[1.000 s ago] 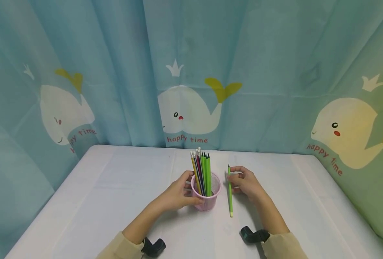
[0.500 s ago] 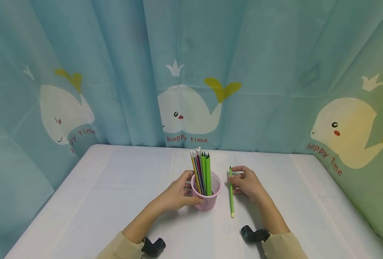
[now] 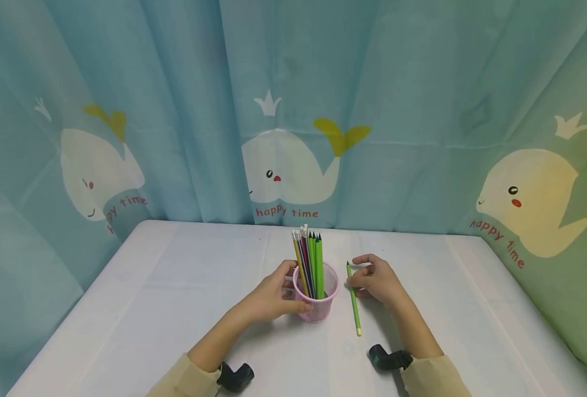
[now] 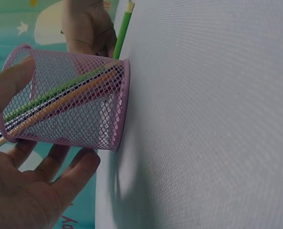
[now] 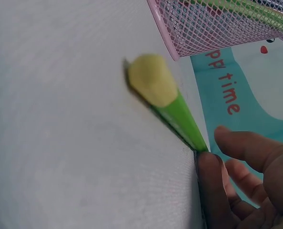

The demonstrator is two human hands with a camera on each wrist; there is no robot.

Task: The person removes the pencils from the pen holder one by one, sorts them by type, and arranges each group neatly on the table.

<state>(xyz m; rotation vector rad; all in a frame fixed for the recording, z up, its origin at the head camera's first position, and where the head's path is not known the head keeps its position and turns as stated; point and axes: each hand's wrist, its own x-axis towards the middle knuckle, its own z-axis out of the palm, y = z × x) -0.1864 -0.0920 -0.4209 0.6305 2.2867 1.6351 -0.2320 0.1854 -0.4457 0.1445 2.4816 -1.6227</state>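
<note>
My left hand [image 3: 273, 298] holds the pink mesh pencil holder [image 3: 317, 311] from its left, fingers and thumb on either side of it. Inside it stand several pencils: a group with white ends [image 3: 300, 259] and green ones [image 3: 316, 264] with dark points up, all leaning left. To its right, a single green pencil [image 3: 354, 309] lies low along the white tabletop. My right hand [image 3: 378, 281] pinches that pencil around its upper half, with another finger off its dark point. In the right wrist view, the pencil's pale yellow end [image 5: 153, 78] faces me; its far part is hidden behind a fingertip.
The white table [image 3: 189, 264] runs back to a blue-green curtain [image 3: 398, 82] printed with whales. Black wrist devices [image 3: 390, 358] sit by both sleeves. The holder's base [image 4: 122, 105] stands close at the tabletop.
The green pencil's dark point has swung left and toward me, while its yellow end has shifted slightly right. The left hand and holder have stayed in place.
</note>
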